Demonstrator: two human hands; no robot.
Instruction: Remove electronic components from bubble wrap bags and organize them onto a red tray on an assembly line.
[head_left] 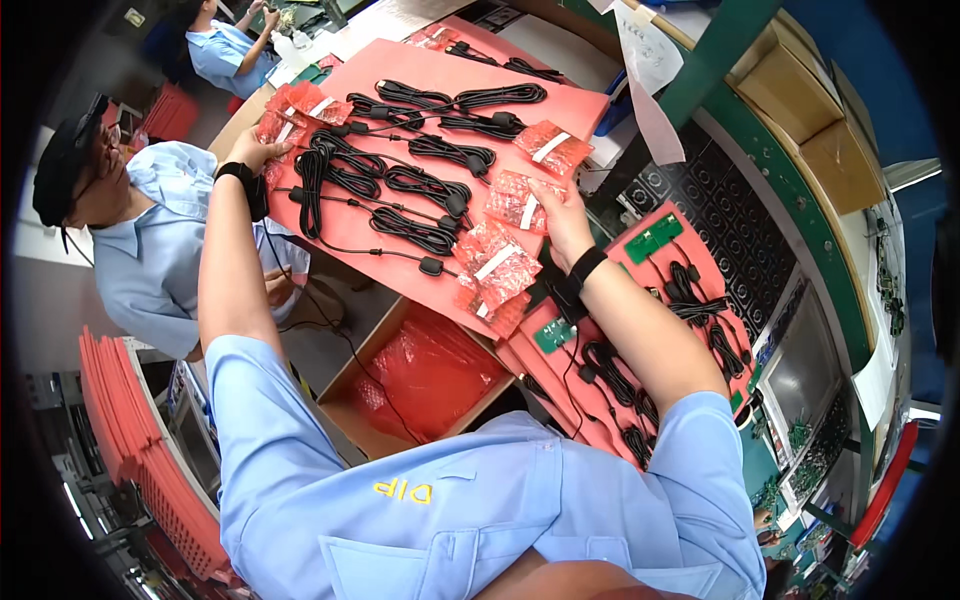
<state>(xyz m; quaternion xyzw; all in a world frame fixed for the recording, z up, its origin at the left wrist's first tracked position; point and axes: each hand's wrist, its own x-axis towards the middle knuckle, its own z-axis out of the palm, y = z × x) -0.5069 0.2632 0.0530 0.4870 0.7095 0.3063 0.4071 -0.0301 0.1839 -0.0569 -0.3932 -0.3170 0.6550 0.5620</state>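
I hold up a large pink foam tray (430, 75) by its two sides. My left hand (252, 150) grips its left edge beside red bubble bags (300, 105). My right hand (560, 215) grips the right edge, its fingers next to another red bubble bag (517, 200). Several coiled black cables (420, 185) lie in rows on the tray, and more red bags (495, 262) sit along its near right side. Both wrists wear black straps.
Under the tray lies another pink tray (650, 255) with cables and green circuit boards. A cardboard box of red bubble wrap (425, 375) stands below. A person in blue (140, 240) sits at left, another at the far top left. Pink trays are stacked at lower left (130, 430).
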